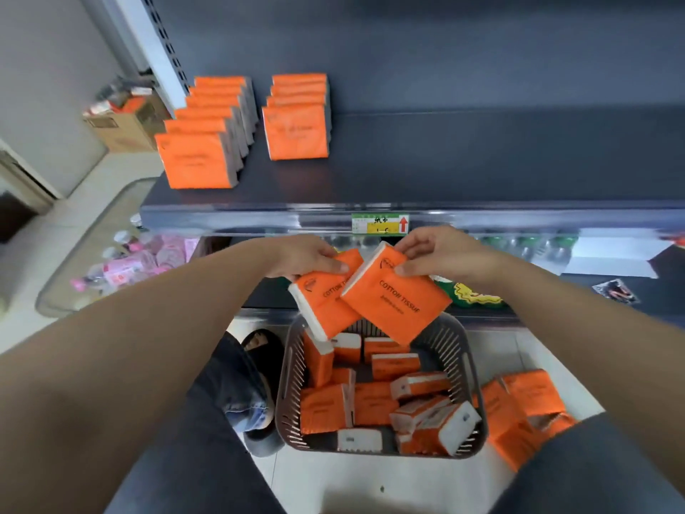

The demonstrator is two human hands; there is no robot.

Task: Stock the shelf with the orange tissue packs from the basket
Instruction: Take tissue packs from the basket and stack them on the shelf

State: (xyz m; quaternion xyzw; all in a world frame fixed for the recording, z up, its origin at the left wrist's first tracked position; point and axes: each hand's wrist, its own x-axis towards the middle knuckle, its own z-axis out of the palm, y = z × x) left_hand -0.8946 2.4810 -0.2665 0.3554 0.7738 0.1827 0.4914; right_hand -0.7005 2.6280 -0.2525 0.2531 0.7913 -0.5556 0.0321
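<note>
Above the basket (470,369), the left hand (305,254) and the right hand (432,250) each pinch one orange tissue pack by its top edge, the left pack (322,304) tucked partly under the right pack (398,300), likely so both go up together. More packs sit in the basket below. Two rows (237,128) stand on the shelf (482,161), with lots of room beside them.

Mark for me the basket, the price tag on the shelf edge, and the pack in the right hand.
basket (467,369): head view, on its right slatted wall.
price tag (380,224): head view, on its yellow middle.
pack in the right hand (398,304): head view, on its orange printed face.
</note>
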